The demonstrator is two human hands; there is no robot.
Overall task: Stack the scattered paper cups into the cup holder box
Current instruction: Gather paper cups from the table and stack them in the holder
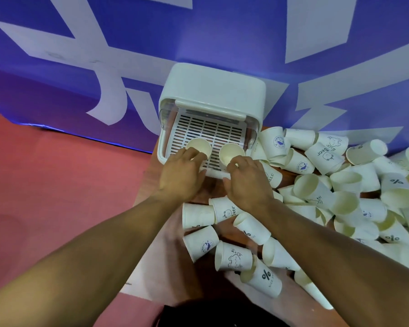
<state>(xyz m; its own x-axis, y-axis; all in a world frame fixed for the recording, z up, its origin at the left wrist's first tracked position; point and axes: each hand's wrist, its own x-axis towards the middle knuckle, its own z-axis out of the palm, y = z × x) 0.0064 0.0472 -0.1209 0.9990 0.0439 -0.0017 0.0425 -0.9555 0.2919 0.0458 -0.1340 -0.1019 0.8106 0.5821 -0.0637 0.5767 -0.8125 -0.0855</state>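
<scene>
Both bare forearms are stretched forward side by side from the bottom of the view toward the white plastic cup holder box (213,90). The box is set at the far end of the brown wooden surface (291,179), against a blue banner with white shapes (128,55). The left hand (182,172) is held palm down, its fingers (191,155) curled onto the near wall of an upright white paper cup (200,146), which is stood on the box's slotted white tray (210,128). The right hand (246,182) is posed likewise, its fingers (239,161) bent round the near side of a second upright paper cup (232,152), placed just beside the first on the same tray (how firmly either cup is held cannot be told). The two cups are kept slightly apart, mouths up. A heap of scattered white paper cups (340,185), many of them printed, is spread over the surface to the right and beneath the forearms. A red floor (45,185) is seen on the left.
</scene>
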